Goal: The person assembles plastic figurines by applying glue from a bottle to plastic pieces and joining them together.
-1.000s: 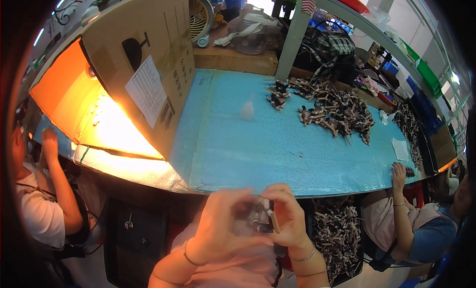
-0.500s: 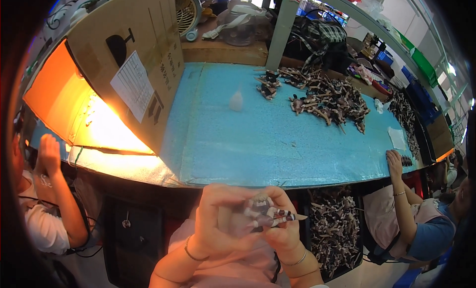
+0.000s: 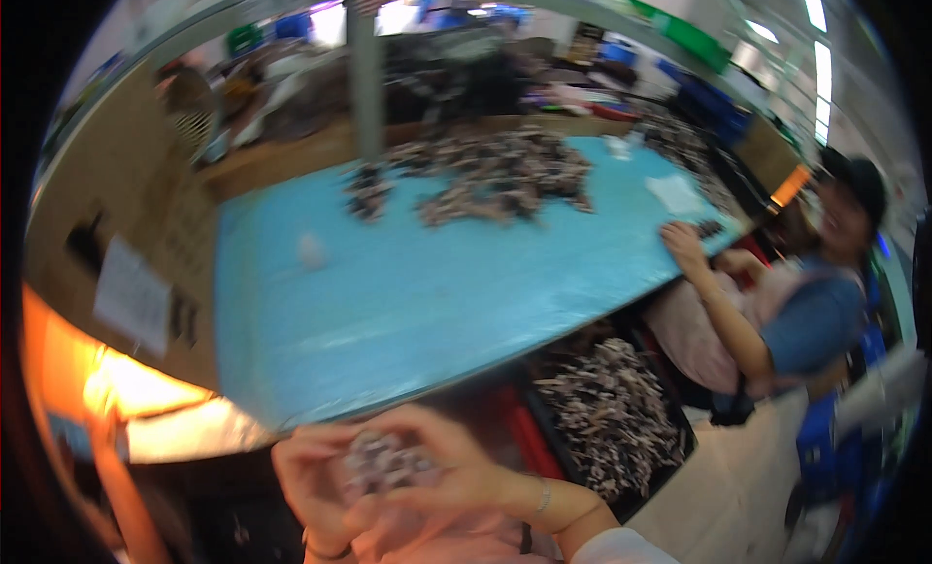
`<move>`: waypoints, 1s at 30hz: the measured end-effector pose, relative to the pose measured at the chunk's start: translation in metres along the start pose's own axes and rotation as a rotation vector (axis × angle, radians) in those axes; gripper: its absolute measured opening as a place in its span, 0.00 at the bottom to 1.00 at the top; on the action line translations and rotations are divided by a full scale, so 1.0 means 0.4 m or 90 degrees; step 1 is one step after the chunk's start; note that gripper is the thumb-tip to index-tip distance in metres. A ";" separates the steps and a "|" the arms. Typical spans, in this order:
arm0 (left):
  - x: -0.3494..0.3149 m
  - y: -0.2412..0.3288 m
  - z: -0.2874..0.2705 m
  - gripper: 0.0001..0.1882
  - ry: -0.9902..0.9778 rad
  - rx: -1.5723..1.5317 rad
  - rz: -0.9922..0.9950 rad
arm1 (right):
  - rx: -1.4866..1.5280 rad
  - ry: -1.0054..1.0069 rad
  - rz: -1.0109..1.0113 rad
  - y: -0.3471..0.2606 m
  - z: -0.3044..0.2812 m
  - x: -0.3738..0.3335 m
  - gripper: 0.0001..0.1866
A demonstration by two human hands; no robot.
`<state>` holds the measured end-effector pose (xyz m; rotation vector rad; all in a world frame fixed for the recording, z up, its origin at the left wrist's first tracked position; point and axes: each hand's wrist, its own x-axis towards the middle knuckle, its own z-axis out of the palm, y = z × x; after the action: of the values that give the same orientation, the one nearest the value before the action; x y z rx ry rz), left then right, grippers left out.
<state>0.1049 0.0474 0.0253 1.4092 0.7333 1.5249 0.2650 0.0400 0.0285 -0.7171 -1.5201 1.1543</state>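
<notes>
My left hand point(image 3: 313, 491) and my right hand point(image 3: 456, 465) are closed together at the near edge of the table. Between them is a small grey, white and dark figurine point(image 3: 390, 464), gripped by the fingers of both hands. Motion blur smears its details, and my fingers cover parts of it. On the blue tabletop point(image 3: 388, 302) beyond lies a loose heap of similar small dark and pale pieces point(image 3: 515, 171), with a smaller cluster point(image 3: 367, 192) to its left.
A black crate point(image 3: 616, 418) full of like pieces stands below the table's edge, right of my hands. A cardboard box point(image 3: 126, 205), glowing orange inside, stands at left. One co-worker point(image 3: 767, 312) sits at right; another person's arm point(image 3: 116, 477) reaches toward the glow. A white cloth point(image 3: 677, 193) lies at far right.
The view has swung to the right. My hands, still around the figurine, now sit lower left in the picture. The person at left has reached an arm up toward the lit box.
</notes>
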 end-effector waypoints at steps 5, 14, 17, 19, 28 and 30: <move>-0.028 -0.033 -0.010 0.28 -0.026 -0.019 0.014 | 0.100 0.042 0.030 0.000 0.009 -0.012 0.28; -0.047 0.001 0.013 0.28 -0.043 0.052 -0.012 | 0.066 0.052 0.000 -0.034 -0.005 -0.048 0.26; -0.052 0.000 0.007 0.28 -0.053 0.048 -0.005 | -0.035 0.046 0.014 -0.024 -0.006 -0.051 0.26; -0.056 0.002 0.006 0.27 -0.051 0.032 -0.012 | -0.026 0.066 -0.009 -0.017 0.005 -0.052 0.27; -0.072 0.016 0.005 0.23 -0.070 -0.004 0.008 | 0.079 0.031 0.014 -0.007 0.028 -0.064 0.28; -0.070 -0.008 0.010 0.23 -0.086 -0.034 0.013 | 0.022 0.053 -0.026 0.013 0.022 -0.070 0.30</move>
<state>0.1079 0.0231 0.0111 1.4672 0.5932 1.4393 0.2635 0.0143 0.0133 -0.6987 -1.4357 1.1053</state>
